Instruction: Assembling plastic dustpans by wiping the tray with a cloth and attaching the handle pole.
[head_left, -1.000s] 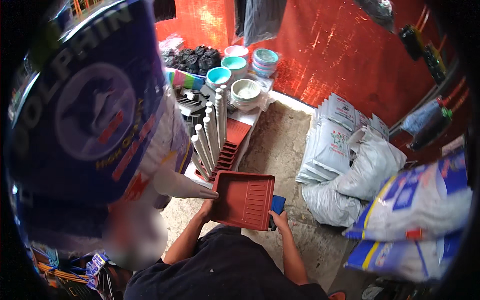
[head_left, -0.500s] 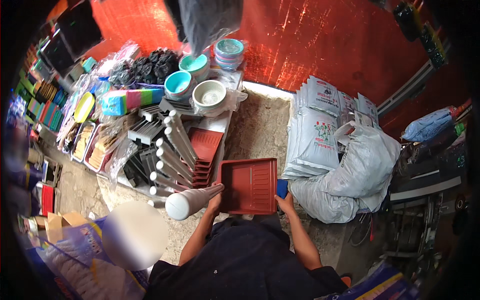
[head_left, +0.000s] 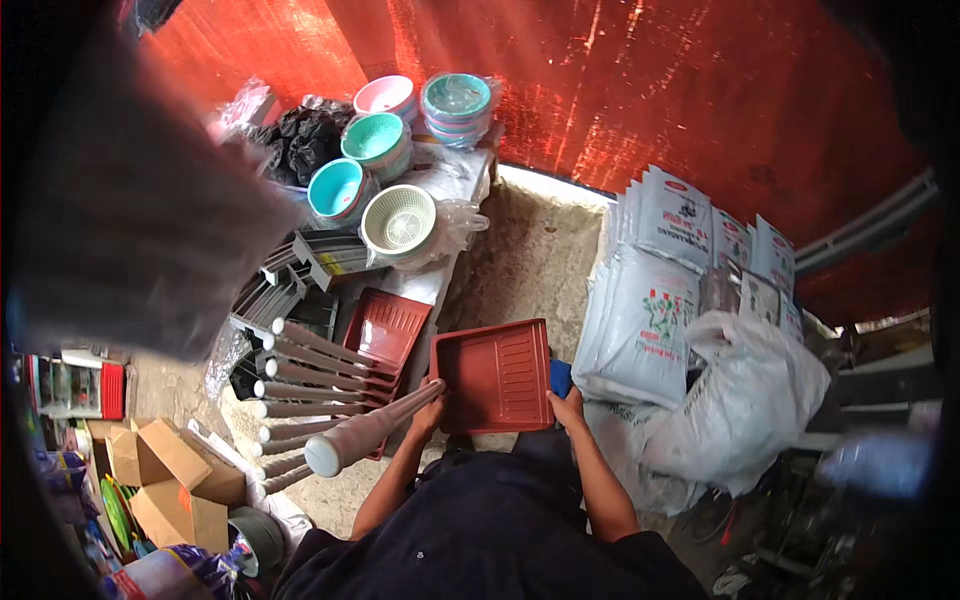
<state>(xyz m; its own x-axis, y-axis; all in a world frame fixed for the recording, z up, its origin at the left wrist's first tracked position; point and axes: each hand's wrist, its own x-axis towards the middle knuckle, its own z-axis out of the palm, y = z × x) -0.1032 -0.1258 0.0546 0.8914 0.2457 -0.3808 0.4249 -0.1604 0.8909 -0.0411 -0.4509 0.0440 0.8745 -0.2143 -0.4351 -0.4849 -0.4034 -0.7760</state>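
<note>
A red long-handled dustpan (head_left: 495, 380) is in front of my body, its ribbed inside facing up. My left hand (head_left: 429, 413) is closed around the base of its pale handle, and the white-capped end points toward the lower left. At the pan's right side, my right hand (head_left: 568, 408) grips a piece of blue cloth (head_left: 560, 376) against the edge. Some of the right fingers are hidden. Just left of the pan stand more red dustpans (head_left: 388, 325), stacked together with their capped handles fanned out toward me.
Plastic baskets (head_left: 400, 220) in clear wrap stand on a table at the back left, beside grey plastic parts (head_left: 335, 257). White printed packs (head_left: 645, 310) and a full white bag (head_left: 745, 400) lie on the right. A dark hanging sheet (head_left: 150, 210) blocks the upper left. Cardboard boxes (head_left: 185, 490) sit lower left.
The view has shifted, so the dark sheet now covers the left side and the cardboard boxes show more. Both hands keep their places on the dustpan and the cloth.
</note>
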